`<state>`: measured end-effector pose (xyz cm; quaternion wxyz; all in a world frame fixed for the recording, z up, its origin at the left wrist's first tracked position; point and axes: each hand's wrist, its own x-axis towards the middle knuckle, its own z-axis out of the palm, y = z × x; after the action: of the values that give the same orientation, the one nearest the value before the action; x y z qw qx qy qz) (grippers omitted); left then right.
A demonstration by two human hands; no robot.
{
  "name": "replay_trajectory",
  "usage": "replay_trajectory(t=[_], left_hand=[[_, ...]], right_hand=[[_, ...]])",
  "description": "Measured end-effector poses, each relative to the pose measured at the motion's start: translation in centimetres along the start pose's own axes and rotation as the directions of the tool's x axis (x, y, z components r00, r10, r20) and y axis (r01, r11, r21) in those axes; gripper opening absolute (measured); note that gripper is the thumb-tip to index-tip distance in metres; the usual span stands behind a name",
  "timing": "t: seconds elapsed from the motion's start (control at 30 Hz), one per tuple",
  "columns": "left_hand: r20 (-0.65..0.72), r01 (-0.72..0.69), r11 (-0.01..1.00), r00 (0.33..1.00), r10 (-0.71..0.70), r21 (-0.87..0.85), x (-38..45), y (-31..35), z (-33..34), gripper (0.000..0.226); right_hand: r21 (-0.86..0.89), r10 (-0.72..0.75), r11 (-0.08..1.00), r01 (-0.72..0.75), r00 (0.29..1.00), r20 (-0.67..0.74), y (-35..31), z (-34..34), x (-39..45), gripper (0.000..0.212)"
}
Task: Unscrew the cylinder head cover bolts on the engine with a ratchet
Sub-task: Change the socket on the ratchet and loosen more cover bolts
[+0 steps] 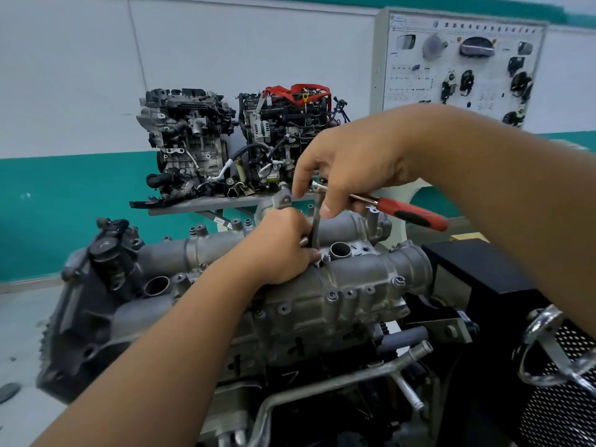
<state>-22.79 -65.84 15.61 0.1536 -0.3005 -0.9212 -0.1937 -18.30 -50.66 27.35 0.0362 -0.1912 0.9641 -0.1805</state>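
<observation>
Right hand [342, 162] grips the ratchet [380, 203] head, red handle pointing to 3 o'clock. Left hand [283, 246] pinches the extension [315, 227] down at the cylinder head cover [338, 285] bolt. I'd keep that extension dead vertical so the socket doesn't slip.

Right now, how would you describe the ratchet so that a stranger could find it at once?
Start at the large grey aluminium engine in the foreground, with two arms reaching over its top. Above its cover, the right hand grips a long steel ratchet with a red and black handle that points right. It is the only red-handled tool among the grey metal parts.
</observation>
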Motion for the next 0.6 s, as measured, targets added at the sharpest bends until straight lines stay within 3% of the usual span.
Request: replay_trajectory(t=[0.07,0.17,0.27,0.43,0.5,0.6], left_hand=[[0.003,0.003,1.0,1.0,-0.003,0.008,0.1,0.0,0.0,0.02],[-0.01,0.006,1.0,1.0,-0.006,-0.008,0.0,-0.1,0.1,0.017],[-0.088,0.04,0.999,0.995,-0.043,-0.033,-0.4,0.2,0.5,0.022],[-0.14,0.124,0.992,0.983,-0.12,0.024,-0.4,0.7,0.7,0.05],[-0.099,0.14,0.989,0.986,-0.136,0.037,-0.3,0.7,0.6,0.047],[-0.042,0.123,0.992,0.992,-0.122,0.023,-0.2,0.6,0.6,0.024]], right_hand=[[0.021,-0.026,0.999,0.027,0.999,-0.021,0.9,-0.3,-0.2,0.044],[-0.085,-0.088,0.993,0.084,0.995,-0.051,1.7,0.0,-0.3,0.054],[-0.123,-0.116,0.987,0.102,0.987,-0.113,1.7,0.6,-0.1,0.041],[-0.173,-0.068,0.984,0.045,0.989,-0.131,1.1,0.7,0.7,0.025],[-0.219,-0.069,0.975,0.035,0.987,-0.147,0.8,0.8,0.9,0.025],[-0.287,-0.114,0.956,0.067,0.982,-0.151,0.7,0.9,0.6,0.027]])
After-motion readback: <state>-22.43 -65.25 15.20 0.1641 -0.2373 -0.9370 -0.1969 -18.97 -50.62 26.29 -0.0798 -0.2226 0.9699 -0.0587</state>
